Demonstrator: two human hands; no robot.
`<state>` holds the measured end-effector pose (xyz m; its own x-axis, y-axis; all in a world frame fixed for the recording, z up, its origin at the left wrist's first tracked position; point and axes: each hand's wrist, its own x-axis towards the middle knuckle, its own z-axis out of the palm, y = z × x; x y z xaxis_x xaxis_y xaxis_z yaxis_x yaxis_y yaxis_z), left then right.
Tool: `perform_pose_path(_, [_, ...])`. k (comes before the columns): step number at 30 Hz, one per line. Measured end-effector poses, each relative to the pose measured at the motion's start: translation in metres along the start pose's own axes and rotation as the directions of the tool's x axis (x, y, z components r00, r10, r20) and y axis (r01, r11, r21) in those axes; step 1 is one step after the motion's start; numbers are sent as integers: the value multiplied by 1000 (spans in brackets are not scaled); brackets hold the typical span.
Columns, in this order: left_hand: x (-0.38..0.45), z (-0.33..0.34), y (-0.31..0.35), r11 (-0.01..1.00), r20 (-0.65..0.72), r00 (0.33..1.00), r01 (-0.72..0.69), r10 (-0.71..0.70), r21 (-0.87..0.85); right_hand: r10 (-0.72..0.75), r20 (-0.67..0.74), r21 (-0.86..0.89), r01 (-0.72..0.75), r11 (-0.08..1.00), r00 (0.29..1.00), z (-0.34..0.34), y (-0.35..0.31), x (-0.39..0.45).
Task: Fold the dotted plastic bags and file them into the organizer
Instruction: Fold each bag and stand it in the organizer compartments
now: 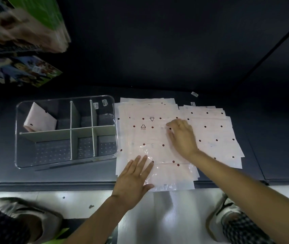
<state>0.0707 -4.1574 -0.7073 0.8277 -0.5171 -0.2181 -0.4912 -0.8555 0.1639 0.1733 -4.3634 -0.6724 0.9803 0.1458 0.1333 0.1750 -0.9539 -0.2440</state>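
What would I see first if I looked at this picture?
Probably the pale pink dotted bags spread flat in the middle, with the left hand and the right hand pressing on the top one. Next, the clear organizer to their left, with one folded bag standing in its back left compartment.

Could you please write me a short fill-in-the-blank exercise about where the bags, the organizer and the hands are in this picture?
1. The folded bag stands in the organizer's far-____ compartment.
2. The left hand lies ____ on the top bag.
3. The organizer sits to the ____ of the bag stacks.
4. The organizer holds ____ folded bag so far.

Missing words: left; flat; left; one
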Motion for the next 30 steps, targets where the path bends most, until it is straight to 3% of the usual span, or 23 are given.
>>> perform_pose_path(2, [2, 1, 1, 999, 15, 1000, -21, 22, -39, -228, 11, -5, 228, 974, 974, 6, -16, -36])
perform_pose_path(5, [4, 12, 1, 1000, 23, 1000, -7, 7, -25, -350, 252, -51, 374, 926, 902, 21, -28, -82])
perform_pose_path(9, [3, 7, -3, 999, 31, 999, -21, 21, -25, -210, 467, -154, 313, 937, 859, 21, 2, -111])
perform_pose_path(15, [-11, 3, -29, 999, 63, 998, 11, -8, -50, -102, 518, -259, 269, 927, 849, -9, 64, -135])
perform_pose_path(17, [-17, 4, -35, 999, 69, 998, 20, -16, -46, -129, 448, -262, 268, 927, 885, -18, 58, -132])
perform_pose_path(21, [-18, 5, -32, 996, 52, 998, 49, -46, -68, -192, 71, -125, 199, 972, 979, -20, 22, -111])
perform_pose_path(24, [-18, 6, -31, 994, 58, 996, 65, -60, -89, -171, 70, -19, 173, 985, 983, -7, 2, -100])
perform_pose_path(30, [-17, 7, -35, 993, 80, 996, 52, -44, -101, -210, 19, -31, 211, 977, 977, 13, 5, -90])
